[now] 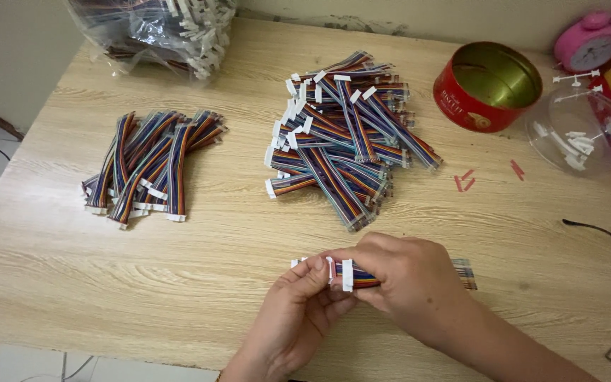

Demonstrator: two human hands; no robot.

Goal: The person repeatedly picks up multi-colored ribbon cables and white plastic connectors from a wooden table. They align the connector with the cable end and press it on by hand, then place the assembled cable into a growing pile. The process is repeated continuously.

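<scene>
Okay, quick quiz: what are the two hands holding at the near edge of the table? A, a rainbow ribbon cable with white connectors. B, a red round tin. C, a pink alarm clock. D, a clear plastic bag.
A: the left hand and right hand both grip a rainbow ribbon cable with white connectors; the red tin sits apart at the far right.

left hand (298,301) fingers curled, pinching, right hand (408,279) knuckles up, closed, fingertips meeting left's
</scene>
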